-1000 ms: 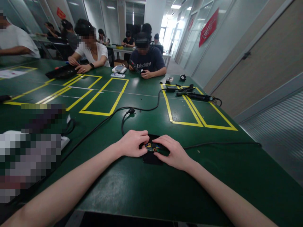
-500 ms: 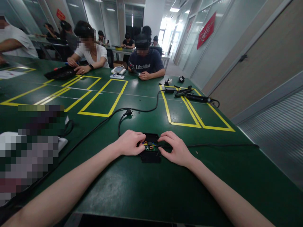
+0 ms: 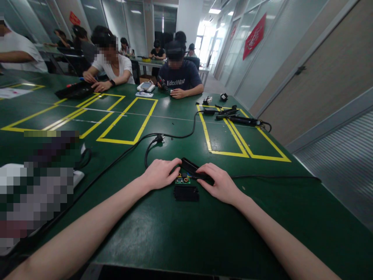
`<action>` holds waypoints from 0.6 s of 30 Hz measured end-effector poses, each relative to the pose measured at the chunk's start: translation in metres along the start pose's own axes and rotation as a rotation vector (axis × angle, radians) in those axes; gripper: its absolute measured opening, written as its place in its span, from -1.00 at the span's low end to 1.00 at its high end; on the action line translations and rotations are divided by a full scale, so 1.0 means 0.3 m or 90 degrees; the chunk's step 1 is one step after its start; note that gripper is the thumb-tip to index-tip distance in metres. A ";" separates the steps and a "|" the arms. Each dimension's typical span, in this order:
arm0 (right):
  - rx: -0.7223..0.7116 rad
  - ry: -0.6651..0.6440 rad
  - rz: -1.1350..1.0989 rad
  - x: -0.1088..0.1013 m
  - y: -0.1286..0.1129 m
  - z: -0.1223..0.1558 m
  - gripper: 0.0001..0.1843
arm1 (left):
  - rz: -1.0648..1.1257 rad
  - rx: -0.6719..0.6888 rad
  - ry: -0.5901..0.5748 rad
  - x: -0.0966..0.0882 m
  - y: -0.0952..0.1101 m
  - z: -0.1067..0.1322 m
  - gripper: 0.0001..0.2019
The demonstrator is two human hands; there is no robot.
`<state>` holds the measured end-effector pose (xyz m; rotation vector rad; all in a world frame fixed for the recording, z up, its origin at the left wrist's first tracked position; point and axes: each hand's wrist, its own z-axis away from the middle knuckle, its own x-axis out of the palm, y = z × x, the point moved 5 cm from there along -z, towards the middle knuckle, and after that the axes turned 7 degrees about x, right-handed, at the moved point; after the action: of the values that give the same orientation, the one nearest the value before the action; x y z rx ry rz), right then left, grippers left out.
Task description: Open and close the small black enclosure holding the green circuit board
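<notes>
A long black plastic case half (image 3: 190,166) is tilted above a small green circuit board (image 3: 183,180) with copper coils. My right hand (image 3: 218,182) pinches the right end of this case half between fingers and thumb. My left hand (image 3: 161,173) is curled at the left end, index fingertip by the case half's corner and thumb by the board's left edge; what lies between its fingers is hidden. Nearer to me, a second black case half (image 3: 186,193) lies flat on the table. A black cord with a plug (image 3: 159,138) runs behind my left hand.
A black cable (image 3: 274,177) stretches right from my right hand. Another long cable (image 3: 121,153) crosses the green table. Black parts (image 3: 239,118) lie among yellow tape outlines. White and blurred items (image 3: 43,190) stand at left. Co-workers (image 3: 180,74) sit across the table.
The upper black case half has swung from lying flat behind the board to a tilt, its right end now in my right hand. My left fingers have parted slightly. The lower half stays put.
</notes>
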<state>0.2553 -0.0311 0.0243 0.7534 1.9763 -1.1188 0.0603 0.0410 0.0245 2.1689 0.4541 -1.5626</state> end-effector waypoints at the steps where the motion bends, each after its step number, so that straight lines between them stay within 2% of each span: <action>1: 0.003 0.004 0.005 0.001 0.003 0.000 -0.78 | -0.005 0.001 -0.006 0.004 0.001 0.000 -0.73; 6: -0.013 0.014 0.028 0.011 0.011 -0.001 -0.67 | -0.021 0.007 -0.020 0.008 0.005 -0.004 -0.75; 11: -0.037 0.015 0.022 0.016 0.007 0.001 -0.60 | -0.024 0.033 -0.010 0.003 0.012 -0.005 -0.67; 15: -0.015 0.027 0.017 0.004 0.003 0.000 -0.79 | -0.005 0.028 0.030 0.000 0.005 -0.001 -0.69; 18: 0.008 0.018 0.016 0.001 0.004 -0.002 -0.91 | 0.005 0.016 0.060 -0.004 -0.003 0.000 -0.58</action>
<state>0.2559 -0.0300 0.0237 0.8034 1.9799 -1.1122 0.0595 0.0416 0.0254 2.2685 0.4572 -1.4746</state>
